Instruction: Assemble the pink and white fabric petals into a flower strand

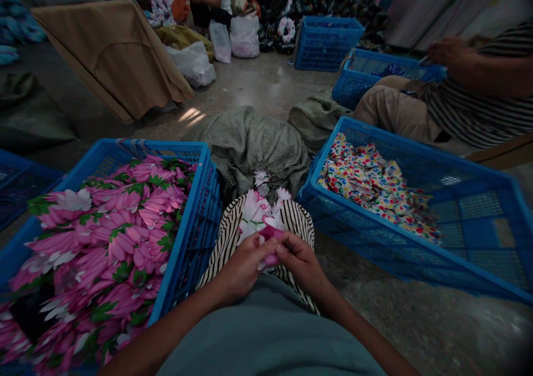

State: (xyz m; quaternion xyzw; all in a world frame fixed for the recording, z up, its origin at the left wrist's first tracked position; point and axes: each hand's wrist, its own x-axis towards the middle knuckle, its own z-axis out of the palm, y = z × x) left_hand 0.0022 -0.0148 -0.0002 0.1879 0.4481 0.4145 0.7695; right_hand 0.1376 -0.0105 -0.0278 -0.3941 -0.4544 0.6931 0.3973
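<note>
Workshop floor [266,81], grey and dim, crates and sacks set about it. Far left: brown cloth [108,54] draped over something boxlike. Nearer, same side: blue crate [206,215] heaped with pink petal-shaped pieces [129,231], green and white parts showing among them. Centre: grey-green sacking [258,148] bunched on the floor just beyond the knees; black-and-white striped cloth [222,231] covers the knees, pale pink-and-white pieces [254,206] lying between them. Left hand [245,262] closed, thumb and fingers pinching a deep-pink piece [271,232] above the lap; right hand [302,259] grips its other side — fingertips of both nearly together, fine detail too dim to read. Right: second crate [353,226], blue, multicoloured printed pieces [375,184] piled toward its left end — beyond it, a seated person in a striped top [483,98]
</note>
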